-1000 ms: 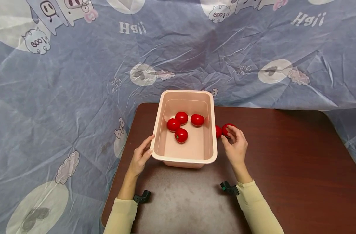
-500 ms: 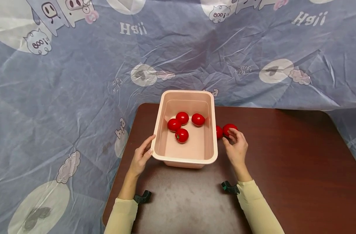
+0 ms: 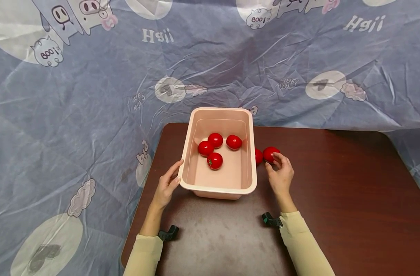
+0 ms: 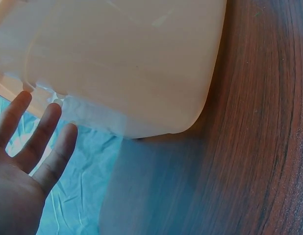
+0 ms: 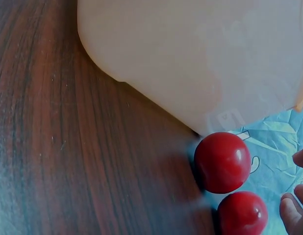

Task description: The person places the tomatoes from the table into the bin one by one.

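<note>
A pale pink plastic bin (image 3: 218,189) stands on the table with several red tomatoes (image 3: 215,161) inside, one showing a green stem. My left hand (image 3: 164,188) touches the bin's left rim near its front corner, and in the left wrist view its fingers (image 4: 56,156) are straight and spread by the wall. Just right of the bin, two more tomatoes lie side by side: one (image 3: 258,156) partly hidden by the rim, the other (image 3: 271,152) in front of my right hand (image 3: 281,174). That hand holds nothing; the right wrist view has a gap between its fingers (image 5: 291,213) and both tomatoes.
The dark brown wooden table (image 3: 341,191) extends widely to the right, with a greyish worn patch in front of the bin. A blue printed cloth (image 3: 210,57) hangs behind and to the left of the table. Dark bands (image 3: 272,221) sit on both wrists.
My right hand has drawn slightly back and right from the outer tomato, which now shows more of its surface. The left hand and the bin have stayed in place.
</note>
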Demonstrator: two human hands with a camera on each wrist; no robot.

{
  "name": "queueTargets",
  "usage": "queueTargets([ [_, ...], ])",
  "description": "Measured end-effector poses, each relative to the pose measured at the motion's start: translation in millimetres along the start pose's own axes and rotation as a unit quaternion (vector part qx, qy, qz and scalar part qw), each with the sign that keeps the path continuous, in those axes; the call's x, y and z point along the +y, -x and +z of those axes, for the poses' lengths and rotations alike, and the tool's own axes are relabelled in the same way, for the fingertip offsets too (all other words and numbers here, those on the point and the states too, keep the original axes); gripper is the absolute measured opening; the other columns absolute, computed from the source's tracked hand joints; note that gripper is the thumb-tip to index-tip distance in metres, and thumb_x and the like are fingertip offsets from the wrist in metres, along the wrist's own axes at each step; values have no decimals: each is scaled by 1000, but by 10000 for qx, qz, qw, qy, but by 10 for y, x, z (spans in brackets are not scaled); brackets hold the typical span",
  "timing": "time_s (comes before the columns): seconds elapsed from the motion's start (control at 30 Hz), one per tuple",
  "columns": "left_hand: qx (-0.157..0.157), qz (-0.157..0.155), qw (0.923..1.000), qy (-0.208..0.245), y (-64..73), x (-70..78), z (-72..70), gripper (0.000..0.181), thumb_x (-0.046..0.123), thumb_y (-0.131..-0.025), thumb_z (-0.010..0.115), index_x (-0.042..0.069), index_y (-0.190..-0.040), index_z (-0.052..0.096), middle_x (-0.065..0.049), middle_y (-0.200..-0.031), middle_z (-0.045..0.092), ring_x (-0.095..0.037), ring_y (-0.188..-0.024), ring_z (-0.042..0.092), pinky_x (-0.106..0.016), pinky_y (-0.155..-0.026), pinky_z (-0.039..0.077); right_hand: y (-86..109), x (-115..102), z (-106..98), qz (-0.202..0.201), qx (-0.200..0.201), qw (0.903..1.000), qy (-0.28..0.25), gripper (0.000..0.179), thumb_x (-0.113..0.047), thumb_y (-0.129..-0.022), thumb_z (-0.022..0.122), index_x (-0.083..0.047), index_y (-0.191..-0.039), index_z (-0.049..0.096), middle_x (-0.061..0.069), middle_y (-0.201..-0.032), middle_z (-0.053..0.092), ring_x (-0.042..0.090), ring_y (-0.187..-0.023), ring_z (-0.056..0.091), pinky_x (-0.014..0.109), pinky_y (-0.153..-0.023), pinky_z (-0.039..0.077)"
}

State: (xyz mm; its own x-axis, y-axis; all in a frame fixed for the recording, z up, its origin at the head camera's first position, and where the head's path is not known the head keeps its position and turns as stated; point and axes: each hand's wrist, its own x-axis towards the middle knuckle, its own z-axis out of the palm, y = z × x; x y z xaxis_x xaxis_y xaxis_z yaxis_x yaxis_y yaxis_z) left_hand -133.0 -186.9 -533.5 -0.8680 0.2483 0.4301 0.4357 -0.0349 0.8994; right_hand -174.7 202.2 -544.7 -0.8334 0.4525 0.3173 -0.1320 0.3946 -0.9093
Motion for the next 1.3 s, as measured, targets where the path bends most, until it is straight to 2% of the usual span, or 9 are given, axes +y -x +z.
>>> queueTargets([
  [0.13, -4, -12, 10000, 19, 0, 10, 4, 53, 6, -94, 45, 3, -147, 40, -31, -140, 49, -22, -126, 56, -26, -97, 50, -14, 35, -1, -23, 86, 9999, 131, 44, 6, -75, 74, 1, -118, 65, 18, -115, 64, 35, -106, 66, 10, -88, 48],
  [0.23, -11, -24, 10000, 47, 2, 12, 6, 53, 7, -94, 45, 3, -147, 40, -31, -140, 49, -23, -126, 56, -26, -97, 50, -27, 58, -5, -47, 154, 9997, 192, 44, 6, -75, 74, 2, -117, 66, 18, -114, 65, 36, -104, 66, 7, -86, 47],
  [0.4, -11, -70, 10000, 29, 9, 0, 9, 53, 7, -94, 45, 4, -147, 40, -30, -141, 49, -21, -126, 56, -26, -98, 50, -50, 95, -12, -40, 212, 9992, 323, 44, 5, -74, 75, 0, -117, 66, 18, -115, 65, 33, -103, 66, 18, -88, 52],
  [0.53, -13, -89, 10000, 27, 16, -12, 15, 53, 7, -94, 45, 4, -147, 40, -29, -140, 50, -19, -126, 56, -26, -98, 49, -69, 152, -7, 147, 224, 9985, 467, 44, 4, -75, 75, 0, -118, 66, 18, -116, 64, 32, -105, 65, 23, -90, 52],
  [0.77, 6, -74, 10000, 35, 11, -11, 5, 54, 5, -94, 44, 3, -147, 40, -30, -139, 51, -20, -124, 58, -26, -97, 50, -115, 205, -5, 339, 241, 9974, 593, 45, 0, -76, 75, -2, -120, 65, 18, -118, 63, 32, -104, 65, 43, -93, 51],
  [1.3, -21, -42, 10000, 39, 3, 14, 9, 53, 7, -94, 45, 1, -147, 39, -32, -138, 51, -19, -123, 58, -26, -97, 50, -186, 329, 8, 524, 19, 9947, 884, 54, -6, -77, 76, -4, -129, 61, 19, -129, 60, 36, -110, 63, 46, -98, 49],
])
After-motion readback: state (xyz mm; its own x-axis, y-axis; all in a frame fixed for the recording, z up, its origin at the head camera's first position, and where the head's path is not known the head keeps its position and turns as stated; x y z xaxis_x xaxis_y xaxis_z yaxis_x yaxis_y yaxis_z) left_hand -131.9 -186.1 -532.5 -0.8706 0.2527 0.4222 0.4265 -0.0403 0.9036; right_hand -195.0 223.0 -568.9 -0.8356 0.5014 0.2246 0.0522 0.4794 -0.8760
